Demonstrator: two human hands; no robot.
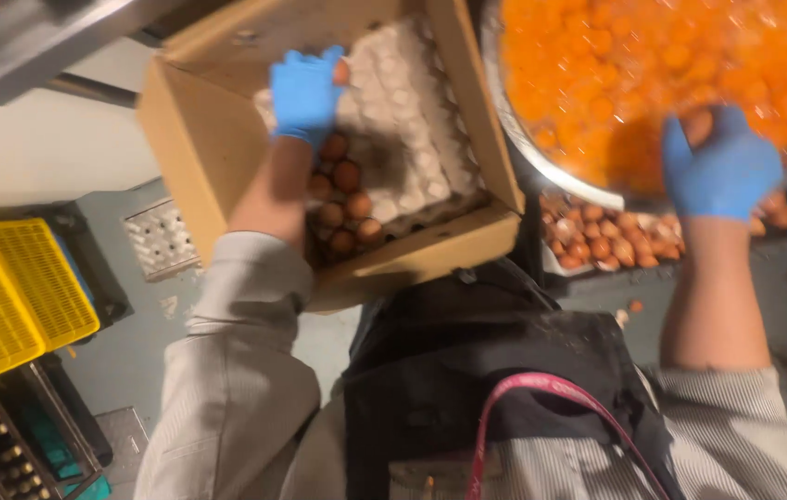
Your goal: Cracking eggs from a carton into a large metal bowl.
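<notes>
The left hand [305, 93], in a blue glove, reaches up toward 11 o'clock into an open cardboard box [199, 139]. Its fingers are curled over a brown egg [341, 72], which shows only as a sliver at the fingertips, so the egg's long axis cannot be told. The forearm runs straight up from the grey striped sleeve, wrist level, back of the hand facing the camera.

The egg sits at the upper part of the box, on the near edge of a pale pulp egg tray [412, 120] that lies tilted across the box, its long side running from 12 toward 5 o'clock. Below the hand, more brown eggs [345, 199] lie loose in a lower layer.

The right hand [725, 171], also gloved in blue, is raised at 2 o'clock, fingers closed around a brown eggshell [697, 125] at the rim of a large metal bowl [541, 162] full of orange yolks. Beneath the bowl, at 3 o'clock, a bin of broken eggshells [611, 243] is seen.
</notes>
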